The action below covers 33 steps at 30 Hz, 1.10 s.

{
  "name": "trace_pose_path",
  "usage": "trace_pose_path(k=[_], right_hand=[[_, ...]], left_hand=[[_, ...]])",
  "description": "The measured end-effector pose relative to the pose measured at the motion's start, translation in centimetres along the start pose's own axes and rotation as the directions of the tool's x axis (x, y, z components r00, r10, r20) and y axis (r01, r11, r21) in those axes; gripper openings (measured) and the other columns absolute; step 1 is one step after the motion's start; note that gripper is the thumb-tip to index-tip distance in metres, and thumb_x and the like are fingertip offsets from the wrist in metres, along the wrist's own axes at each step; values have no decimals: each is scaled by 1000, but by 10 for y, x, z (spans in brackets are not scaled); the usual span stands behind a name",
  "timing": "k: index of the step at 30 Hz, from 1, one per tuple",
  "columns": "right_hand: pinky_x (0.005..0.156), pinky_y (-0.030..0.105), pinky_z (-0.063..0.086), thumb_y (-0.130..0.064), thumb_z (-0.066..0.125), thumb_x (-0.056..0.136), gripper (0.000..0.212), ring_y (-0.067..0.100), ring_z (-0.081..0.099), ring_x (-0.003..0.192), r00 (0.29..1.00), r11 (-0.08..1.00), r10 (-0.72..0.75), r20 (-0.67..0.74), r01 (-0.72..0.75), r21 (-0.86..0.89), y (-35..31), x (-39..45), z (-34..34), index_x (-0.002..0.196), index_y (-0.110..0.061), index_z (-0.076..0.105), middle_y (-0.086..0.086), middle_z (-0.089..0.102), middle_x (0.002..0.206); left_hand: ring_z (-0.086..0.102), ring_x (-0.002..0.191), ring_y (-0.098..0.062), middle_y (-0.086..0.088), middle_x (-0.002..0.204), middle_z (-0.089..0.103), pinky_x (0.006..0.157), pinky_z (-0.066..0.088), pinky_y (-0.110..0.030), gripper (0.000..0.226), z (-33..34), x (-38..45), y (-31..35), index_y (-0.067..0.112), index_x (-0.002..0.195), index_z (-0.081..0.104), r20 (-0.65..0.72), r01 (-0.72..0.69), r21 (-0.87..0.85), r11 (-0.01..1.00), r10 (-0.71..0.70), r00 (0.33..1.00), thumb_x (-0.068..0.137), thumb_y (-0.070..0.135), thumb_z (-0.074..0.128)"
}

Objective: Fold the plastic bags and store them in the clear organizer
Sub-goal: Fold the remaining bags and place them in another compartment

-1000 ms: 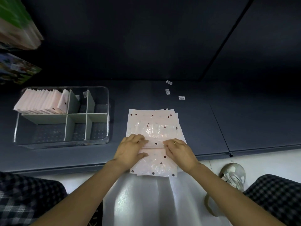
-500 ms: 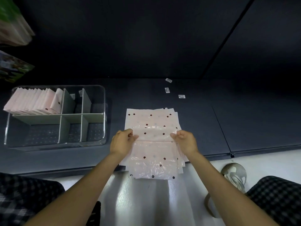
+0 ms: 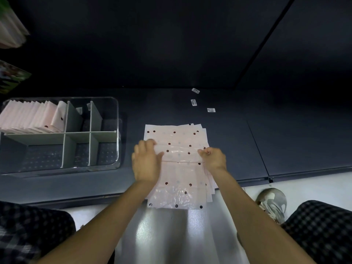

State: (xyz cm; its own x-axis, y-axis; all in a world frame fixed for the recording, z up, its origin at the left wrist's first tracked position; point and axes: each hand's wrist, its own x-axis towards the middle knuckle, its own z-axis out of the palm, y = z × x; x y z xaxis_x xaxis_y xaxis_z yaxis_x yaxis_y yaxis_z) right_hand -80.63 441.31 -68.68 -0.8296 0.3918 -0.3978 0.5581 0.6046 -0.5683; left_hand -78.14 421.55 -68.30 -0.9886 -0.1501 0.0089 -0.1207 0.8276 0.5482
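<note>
Your left hand [image 3: 145,162] and right hand [image 3: 213,159] both pinch the top bag [image 3: 179,155] of the stack [image 3: 177,195], one at each side edge, with a fold of it raised between them across the middle. The left fingers [image 3: 146,144] curl over the fold's left end; the right fingertips [image 3: 202,152] nip its right end, closed on the plastic. The stack (pink, dotted, slightly fanned at its right edge) lies flat on the dark shelf [image 3: 285,140], its near end hanging over the shelf's front lip above the pale floor [image 3: 171,235].

Left of the stack, well apart from it, sits the organizer [image 3: 116,130] on the same shelf. Its far-left compartment holds a row of folded bags [image 3: 28,119] standing on edge; its other compartments hold no bags. Beyond the stack, three small labels [image 3: 194,102] lie on the shelf.
</note>
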Motion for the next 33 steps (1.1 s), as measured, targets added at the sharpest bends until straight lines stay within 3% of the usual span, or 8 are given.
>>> trace_pose_path(k=[3,5,16,18,20,22,25,33], right_hand=[[52,25,32,-33,59,90,47,14,35,51,1000,1000,19,7,-19,-11,-1,-1,-1,51,-16,40,-2,40,54],[50,24,32,-34,60,90,43,15,37,52,1000,1000,24,13,-24,-7,-1,-1,-1,54,-15,45,-2,42,55],[55,28,34,-30,56,91,43,23,42,61,998,999,31,-63,-34,-40,-10,-13,1,53,-18,39,0,41,53],[75,32,40,-33,55,93,17,29,51,91,976,974,-86,-199,41,-221,-12,-26,6,86,-18,60,3,62,84],[96,34,35,-32,52,95,33,25,45,119,896,913,-357,-264,275,-301,-12,-45,19,124,-16,54,4,56,126],[114,32,22,-31,43,99,47,18,27,140,792,776,-610,-13,593,-216,-15,-63,34,142,-14,37,1,36,150],[119,28,-3,-37,24,103,54,8,-4,146,661,621,-658,361,747,-239,-11,-67,54,151,-17,8,-7,0,158],[116,25,-12,-52,14,97,65,2,-17,142,779,630,-515,358,627,-458,33,-32,15,149,-20,-10,-13,-21,151]], left_hand=[[28,138,-30,-12,150,32,114,18,-40,54,11,-15,15,8,140,38,233,-472,99,876,441,867,94,30,53],[-9,146,-23,-4,157,-10,119,-7,-36,70,22,-19,14,14,151,2,440,-621,207,756,495,749,98,49,33],[-33,138,-24,-12,149,-35,116,-15,-37,61,4,-4,-36,50,138,-24,582,-631,331,702,375,722,85,68,0],[-34,137,-24,-13,149,-35,116,-15,-37,61,4,-5,-36,50,139,-24,579,-637,322,701,386,718,84,68,-2],[-33,138,-25,-13,149,-35,116,-15,-38,61,5,-4,-35,49,140,-21,571,-638,315,703,397,719,86,68,-1],[-33,138,-24,-14,149,-34,116,-16,-37,63,5,-4,-35,45,145,-11,572,-632,320,706,388,723,88,67,2],[-35,136,-23,-13,150,-33,116,-17,-35,60,4,-4,-35,36,148,0,590,-631,320,707,372,716,94,60,12],[-34,137,-25,-12,149,-35,116,-15,-38,60,1,-4,-33,51,139,-23,588,-623,294,725,376,716,88,67,5]])
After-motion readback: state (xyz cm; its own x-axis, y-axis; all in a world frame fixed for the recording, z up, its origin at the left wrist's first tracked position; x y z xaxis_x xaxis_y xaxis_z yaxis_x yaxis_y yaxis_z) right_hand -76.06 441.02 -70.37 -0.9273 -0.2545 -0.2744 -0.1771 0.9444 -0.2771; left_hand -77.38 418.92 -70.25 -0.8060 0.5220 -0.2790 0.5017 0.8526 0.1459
